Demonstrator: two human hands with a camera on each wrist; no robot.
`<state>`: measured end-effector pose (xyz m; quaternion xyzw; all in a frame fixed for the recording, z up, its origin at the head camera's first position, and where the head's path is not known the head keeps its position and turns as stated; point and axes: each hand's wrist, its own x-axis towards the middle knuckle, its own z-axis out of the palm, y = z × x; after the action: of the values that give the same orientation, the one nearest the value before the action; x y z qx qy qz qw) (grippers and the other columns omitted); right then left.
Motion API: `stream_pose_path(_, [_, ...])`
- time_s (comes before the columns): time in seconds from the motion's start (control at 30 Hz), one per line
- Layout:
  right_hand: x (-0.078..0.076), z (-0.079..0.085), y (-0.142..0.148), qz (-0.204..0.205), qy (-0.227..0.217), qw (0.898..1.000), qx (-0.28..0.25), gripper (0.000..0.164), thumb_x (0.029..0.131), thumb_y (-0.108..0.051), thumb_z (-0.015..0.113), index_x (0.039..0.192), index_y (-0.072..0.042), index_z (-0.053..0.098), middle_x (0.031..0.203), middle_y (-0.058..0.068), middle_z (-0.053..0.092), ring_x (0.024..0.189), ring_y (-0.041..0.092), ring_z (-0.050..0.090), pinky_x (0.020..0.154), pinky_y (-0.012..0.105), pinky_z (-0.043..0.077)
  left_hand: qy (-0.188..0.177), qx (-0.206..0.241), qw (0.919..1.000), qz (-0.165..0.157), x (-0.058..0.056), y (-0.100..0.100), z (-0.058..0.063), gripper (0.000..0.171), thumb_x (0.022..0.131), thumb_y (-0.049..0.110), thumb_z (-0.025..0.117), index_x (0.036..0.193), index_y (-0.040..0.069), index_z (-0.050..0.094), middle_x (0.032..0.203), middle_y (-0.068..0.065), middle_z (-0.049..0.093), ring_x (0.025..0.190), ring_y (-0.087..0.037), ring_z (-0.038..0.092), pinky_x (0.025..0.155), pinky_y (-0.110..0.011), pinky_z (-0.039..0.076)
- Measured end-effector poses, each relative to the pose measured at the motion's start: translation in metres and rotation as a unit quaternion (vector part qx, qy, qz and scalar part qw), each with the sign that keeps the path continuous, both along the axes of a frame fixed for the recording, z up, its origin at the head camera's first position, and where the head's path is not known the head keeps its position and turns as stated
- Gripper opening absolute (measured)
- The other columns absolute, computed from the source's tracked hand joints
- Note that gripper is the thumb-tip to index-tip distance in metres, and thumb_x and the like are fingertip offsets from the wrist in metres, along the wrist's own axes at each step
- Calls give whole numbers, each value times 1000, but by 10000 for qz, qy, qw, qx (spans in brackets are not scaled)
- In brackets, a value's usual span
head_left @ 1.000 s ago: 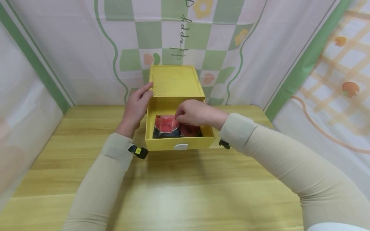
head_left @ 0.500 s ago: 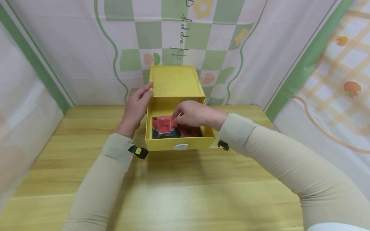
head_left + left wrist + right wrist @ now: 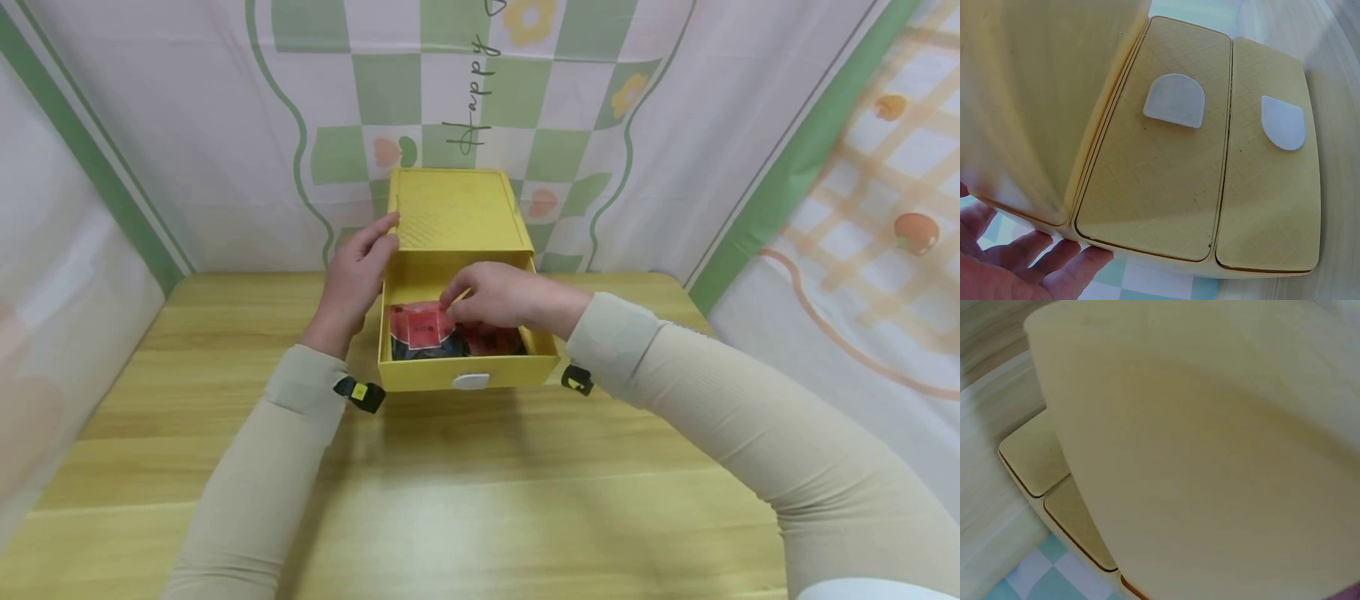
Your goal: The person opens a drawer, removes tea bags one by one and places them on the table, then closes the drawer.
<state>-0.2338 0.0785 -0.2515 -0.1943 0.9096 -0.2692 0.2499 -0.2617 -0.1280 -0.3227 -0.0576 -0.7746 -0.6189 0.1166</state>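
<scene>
- The right hand [image 3: 498, 294] reaches into the pulled-out yellow plastic drawer [image 3: 420, 375], its index finger and thumb pinching the upper right edge of a red-and-black, shiny packet with a framed red label [image 3: 423, 331].
- That packet lies in the left part of the drawer, near its front wall.
- A second dark red-and-black packet [image 3: 495, 340] lies just beside it on the right, partly hidden under the hand.
- The left hand [image 3: 352, 279] rests against the left side of the yellow plastic drawer cabinet [image 3: 457, 208], fingers fairly straight and touching its edge, not curled round anything.
- A white rounded handle [image 3: 471, 382] sits on the drawer's front.
- The left wrist view shows two closed yellow drawer fronts with an embossed lattice [image 3: 1154, 169] below, each with a white tab.
- The cabinet stands at the back of a light wood-grain table [image 3: 465, 500], before a green-and-white checked cloth [image 3: 382, 87] with sideways lettering.
- Both arms wear beige sleeves [image 3: 247, 483], with a small black device [image 3: 360, 394] at the left wrist.
</scene>
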Motion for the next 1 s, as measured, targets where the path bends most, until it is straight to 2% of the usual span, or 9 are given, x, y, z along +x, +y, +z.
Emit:
stream_pose_path(0.1, [1, -1, -1, -99, -146, 9996, -203, 35, 92, -22, 62, 124, -9, 62, 111, 6, 67, 88, 20, 63, 82, 35, 53, -5, -26, 10000, -17, 0, 0, 1, 47, 96, 49, 48, 141, 35, 53, 145, 9, 49, 100, -20, 54, 64, -34, 48])
stream_pose_path(0.17, [2, -1, -1, -165, -223, 9991, -320, 36, 91, -21, 63, 125, -8, 61, 113, 6, 65, 88, 21, 63, 82, 36, 52, -26, -56, 10000, -18, 1, 0, 1, 47, 96, 50, 48, 141, 36, 53, 145, 10, 49, 96, -22, 54, 63, -32, 48])
stream_pose_path(0.47, [6, -1, -5, -252, -90, 9967, -764, 40, 88, -21, 71, 123, -7, 58, 114, 6, 65, 94, 19, 62, 87, 35, 52, -31, -143, 9999, 57, 1, 0, 0, 47, 96, 50, 46, 141, 38, 52, 144, 11, 50, 82, -25, 52, 59, -31, 45])
stream_pose_path(0.73, [9, 0, -9, 160, -94, 9974, -695, 29, 90, -22, 68, 117, -12, 69, 106, 2, 70, 86, 20, 65, 84, 35, 52, 34, -114, 9999, 71, 0, -1, -1, 46, 97, 49, 47, 140, 37, 54, 141, 10, 53, 64, -23, 45, 55, -30, 43])
stream_pose_path(0.8, [9, 0, -9, 215, -51, 9976, -661, 27, 90, -23, 68, 115, -13, 71, 103, 1, 71, 83, 20, 66, 82, 35, 53, 49, -132, 9999, 70, -1, -1, -1, 46, 97, 48, 47, 140, 36, 53, 141, 10, 53, 68, -21, 47, 56, -30, 44])
stream_pose_path(1.0, [9, -1, -8, 115, 592, 9962, -620, 21, 88, -30, 70, 105, -17, 73, 93, -2, 72, 77, 18, 64, 76, 33, 53, 106, -70, 9999, 46, -2, -1, -1, 46, 97, 47, 48, 141, 34, 54, 143, 10, 51, 85, -22, 52, 65, -32, 46])
